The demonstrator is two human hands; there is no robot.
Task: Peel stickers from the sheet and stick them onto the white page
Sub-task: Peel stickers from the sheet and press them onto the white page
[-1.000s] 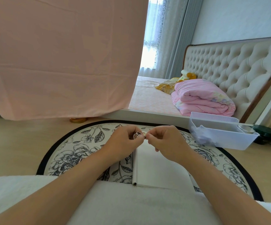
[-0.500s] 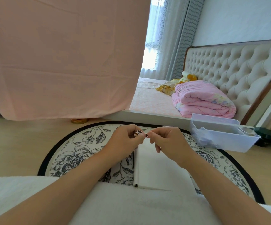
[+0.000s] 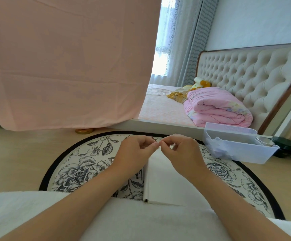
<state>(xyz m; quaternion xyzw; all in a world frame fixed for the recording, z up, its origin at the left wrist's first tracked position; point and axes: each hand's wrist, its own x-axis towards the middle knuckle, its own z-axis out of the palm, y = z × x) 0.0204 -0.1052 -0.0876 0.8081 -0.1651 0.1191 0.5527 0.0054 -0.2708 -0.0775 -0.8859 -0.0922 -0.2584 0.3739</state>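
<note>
My left hand (image 3: 136,150) and my right hand (image 3: 181,150) meet fingertip to fingertip above the far end of a white page (image 3: 162,178) that lies on a round floral table (image 3: 82,167). Between them they pinch a small sticker (image 3: 155,140), of which only a thin dark edge shows above the left fingers. Both hands have their fingers curled. The sticker's face and any backing are hidden by the fingers. No larger sticker sheet is visible.
A pale plastic bin (image 3: 237,146) with bits inside sits at the table's right edge. Beyond it stands a bed (image 3: 167,112) with a folded pink quilt (image 3: 216,108). A pink cloth (image 3: 63,63) hangs at the left. White fabric (image 3: 132,221) covers my lap.
The sticker has turned in my fingers: its face showed earlier, now only its edge does. My hands stay together at the same spot.
</note>
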